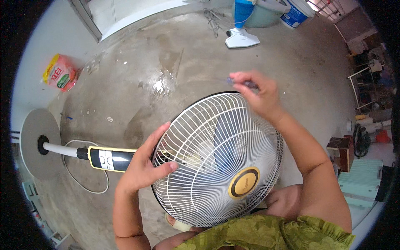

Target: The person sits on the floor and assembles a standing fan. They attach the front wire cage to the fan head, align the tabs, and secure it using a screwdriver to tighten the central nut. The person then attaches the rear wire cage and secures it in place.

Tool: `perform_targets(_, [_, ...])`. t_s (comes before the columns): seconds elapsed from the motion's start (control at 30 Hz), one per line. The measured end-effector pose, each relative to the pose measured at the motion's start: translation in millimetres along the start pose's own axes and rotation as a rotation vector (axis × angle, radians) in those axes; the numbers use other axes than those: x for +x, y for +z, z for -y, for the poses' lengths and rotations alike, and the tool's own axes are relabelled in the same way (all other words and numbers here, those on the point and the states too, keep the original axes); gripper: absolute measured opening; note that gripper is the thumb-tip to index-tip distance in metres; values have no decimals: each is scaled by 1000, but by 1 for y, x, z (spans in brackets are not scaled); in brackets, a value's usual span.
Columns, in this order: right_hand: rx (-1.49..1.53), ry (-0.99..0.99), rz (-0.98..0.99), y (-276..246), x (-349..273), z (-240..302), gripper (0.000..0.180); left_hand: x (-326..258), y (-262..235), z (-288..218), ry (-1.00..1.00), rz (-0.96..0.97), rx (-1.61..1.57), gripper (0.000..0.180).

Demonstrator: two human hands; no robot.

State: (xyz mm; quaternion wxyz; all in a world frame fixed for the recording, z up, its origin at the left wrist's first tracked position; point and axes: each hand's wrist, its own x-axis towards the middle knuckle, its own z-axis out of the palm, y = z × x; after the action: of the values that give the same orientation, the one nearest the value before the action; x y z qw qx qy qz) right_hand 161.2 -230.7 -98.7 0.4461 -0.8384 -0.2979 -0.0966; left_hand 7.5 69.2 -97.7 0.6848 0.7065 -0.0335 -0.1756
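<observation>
A pedestal fan (221,154) lies tipped over in front of me, its white wire guard facing up and a round yellow-and-dark cap at the guard's centre. My left hand (143,162) grips the guard's left rim, the thumb over the wires and the fingers at the far edge. Beyond the top rim, my right hand (258,91) is closed around a screwdriver (250,84) with a bluish-purple handle. Its thin shaft is faint and blurred, pointing left. The fan's black control panel (112,159) and pole run left to the round grey base (31,143).
A white cord (87,189) loops on the concrete floor (125,83) near the base. By the left wall stands a pink-and-yellow bag (61,74). A blue-and-white floor cleaner (242,37), a tub and a bucket (296,14) are at the back; clutter and a mint-green crate (361,177) line the right.
</observation>
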Motion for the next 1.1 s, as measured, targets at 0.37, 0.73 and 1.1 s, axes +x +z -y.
perform_targets(0.37, [-73,175,6,-70,-12,36,27,-5,9,9,36,-147,64,67])
perform_targets(0.73, [-46,194,105,-77,-15,10,26,5,-5,17,-198,-166,-302,53])
perform_targets(1.1, [-161,-16,112,-90,-17,14,30,7,2,8,-229,-139,-361,53])
